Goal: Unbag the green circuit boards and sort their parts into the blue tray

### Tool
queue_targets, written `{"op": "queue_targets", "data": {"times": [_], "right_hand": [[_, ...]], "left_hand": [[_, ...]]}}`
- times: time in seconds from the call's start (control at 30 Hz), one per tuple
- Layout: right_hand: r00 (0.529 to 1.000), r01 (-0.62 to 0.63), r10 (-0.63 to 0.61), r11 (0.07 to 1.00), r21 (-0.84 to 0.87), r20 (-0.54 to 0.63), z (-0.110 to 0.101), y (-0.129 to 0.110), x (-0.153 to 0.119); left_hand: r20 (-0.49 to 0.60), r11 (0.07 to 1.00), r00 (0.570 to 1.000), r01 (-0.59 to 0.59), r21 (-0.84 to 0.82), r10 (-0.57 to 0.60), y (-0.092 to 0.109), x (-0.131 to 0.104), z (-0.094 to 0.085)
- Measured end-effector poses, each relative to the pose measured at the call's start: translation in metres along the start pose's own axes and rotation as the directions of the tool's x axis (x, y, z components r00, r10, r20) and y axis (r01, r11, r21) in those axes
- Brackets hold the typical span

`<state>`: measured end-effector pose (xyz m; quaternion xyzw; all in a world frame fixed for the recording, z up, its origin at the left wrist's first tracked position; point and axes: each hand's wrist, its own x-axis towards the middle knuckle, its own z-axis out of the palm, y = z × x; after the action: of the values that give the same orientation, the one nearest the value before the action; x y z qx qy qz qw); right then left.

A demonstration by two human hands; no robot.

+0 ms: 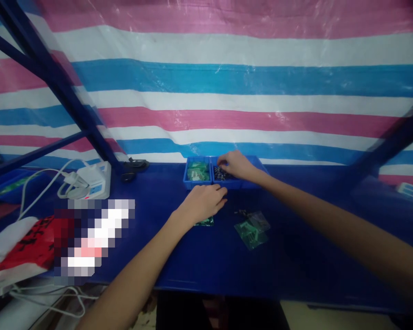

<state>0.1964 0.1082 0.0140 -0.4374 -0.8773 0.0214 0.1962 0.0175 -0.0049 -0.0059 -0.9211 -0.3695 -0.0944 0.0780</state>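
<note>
My right hand point(234, 165) reaches into a blue bin of small dark and silver metal pieces, perhaps screws point(220, 173). Its fingers are pinched together at the tips, and whatever is between them is too small to make out. Nearer to me, my left hand point(206, 201) hovers low over the table, fingers loosely bent with a gap between them. Partly hidden under it lies a green packet point(205, 222). Left of the metal pieces, another blue bin point(197, 185) holds several green packets point(198, 172). Clear bags with green contents point(251, 233) lie to the right of my left hand.
A few small loose pieces point(242, 212) lie beside the clear bags on the blue table point(309, 247). At left are a white power strip point(101, 183) with cables, a black item point(128, 177) and a red-and-white bag point(37, 245). Blue frame posts point(86, 114) flank a striped sheet.
</note>
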Motion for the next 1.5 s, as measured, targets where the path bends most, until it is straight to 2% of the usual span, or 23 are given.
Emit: {"op": "queue_targets", "data": {"times": [0.13, 0.33, 0.5, 0.63, 0.73, 0.87, 0.97, 1.07, 1.2, 1.33, 1.5], "right_hand": [[0.999, -0.033, 0.034, 0.999, -0.041, 0.036, 0.012, 0.008, 0.010], [0.997, -0.053, 0.056, 0.997, -0.056, 0.059, 0.020, 0.013, 0.009], [0.997, -0.034, 0.036, 0.999, -0.035, 0.067, 0.017, 0.010, 0.008], [0.999, -0.029, 0.030, 0.999, -0.018, 0.045, 0.003, 0.007, 0.002], [0.999, -0.018, 0.018, 1.000, -0.021, -0.045, -0.014, 0.003, -0.018], [0.990, 0.022, -0.018, 0.999, 0.027, -0.143, -0.029, -0.009, -0.070], [0.995, 0.060, -0.054, 0.996, 0.071, -0.082, -0.024, -0.022, -0.115], [1.000, 0.027, -0.027, 0.995, 0.094, 0.004, -0.009, -0.032, -0.143], [0.998, 0.025, -0.030, 0.995, 0.096, 0.051, 0.003, -0.038, -0.152], [0.997, 0.025, -0.031, 0.995, 0.101, 0.064, 0.004, -0.039, -0.151], [1.000, 0.019, -0.017, 0.988, 0.154, -0.015, 0.005, -0.040, -0.153]], "left_hand": [[-0.033, 1.000, 0.999, -0.003, 0.021, 0.004, -0.001, -0.001, -0.001], [-0.081, 0.999, 0.997, -0.017, 0.027, 0.019, 0.000, -0.002, -0.002], [-0.077, 0.999, 0.997, -0.016, 0.030, 0.018, 0.000, -0.002, -0.002], [-0.054, 1.000, 0.999, -0.006, -0.003, 0.006, 0.000, -0.002, -0.003], [-0.023, 0.996, 1.000, -0.004, -0.090, 0.002, 0.001, -0.002, -0.003], [0.022, 0.977, 1.000, -0.018, -0.214, 0.023, 0.006, -0.001, 0.000], [0.045, 0.970, 0.998, -0.042, -0.238, 0.054, 0.013, 0.000, 0.004], [0.058, 0.974, 0.995, -0.063, -0.217, 0.077, 0.018, 0.001, 0.010], [0.054, 0.978, 0.995, -0.076, -0.192, 0.088, 0.020, 0.003, 0.014], [0.056, 0.982, 0.995, -0.077, -0.171, 0.088, 0.017, 0.004, 0.012], [0.014, 0.979, 0.998, -0.053, -0.196, 0.056, 0.015, 0.004, 0.008]]}}
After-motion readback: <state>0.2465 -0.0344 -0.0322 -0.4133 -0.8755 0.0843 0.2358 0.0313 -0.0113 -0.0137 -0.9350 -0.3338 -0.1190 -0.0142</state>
